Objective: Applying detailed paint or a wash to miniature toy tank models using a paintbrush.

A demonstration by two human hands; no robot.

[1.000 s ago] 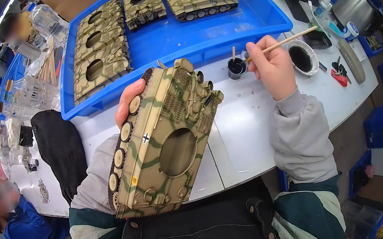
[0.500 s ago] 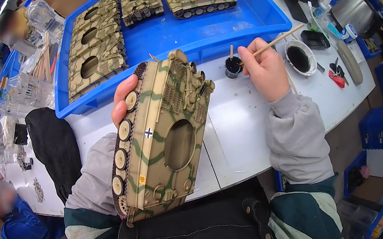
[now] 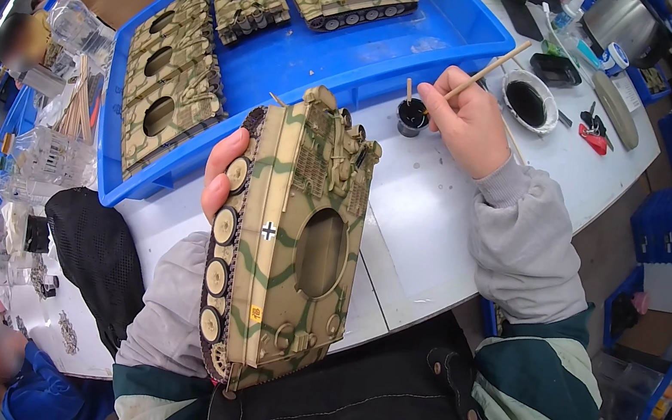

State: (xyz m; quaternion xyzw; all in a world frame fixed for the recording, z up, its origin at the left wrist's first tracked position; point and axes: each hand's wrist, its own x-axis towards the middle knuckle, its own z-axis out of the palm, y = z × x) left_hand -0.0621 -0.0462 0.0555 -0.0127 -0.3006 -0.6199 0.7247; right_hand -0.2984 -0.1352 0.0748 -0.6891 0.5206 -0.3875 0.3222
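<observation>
My left hand [image 3: 223, 171] is wrapped round a camouflaged model tank hull [image 3: 267, 174], its thumb side hidden behind the model. The hull is tilted up in front of me, showing a round opening in its top and pale road wheels along its left side. My right hand [image 3: 473, 117] pinches a thin wooden-handled paintbrush [image 3: 494, 67]. The brush's lower end is at a small cup of black paint [image 3: 411, 117], where a short stick [image 3: 408, 90] also stands. Fingers partly cover the brush tip.
A blue tray [image 3: 357, 65] at the back holds several similar tank hulls [image 3: 164, 110]. Right of my hand sit a bowl of black liquid [image 3: 528, 101], keys [image 3: 595, 134] and a kettle [image 3: 620, 26]. A black mesh bag [image 3: 95, 252] lies left. Another person [image 3: 53, 389] sits at lower left.
The tank hull and my left hand have shifted slightly to the right, and the hull has turned a little. My right hand stays by the paint cup with the brush.
</observation>
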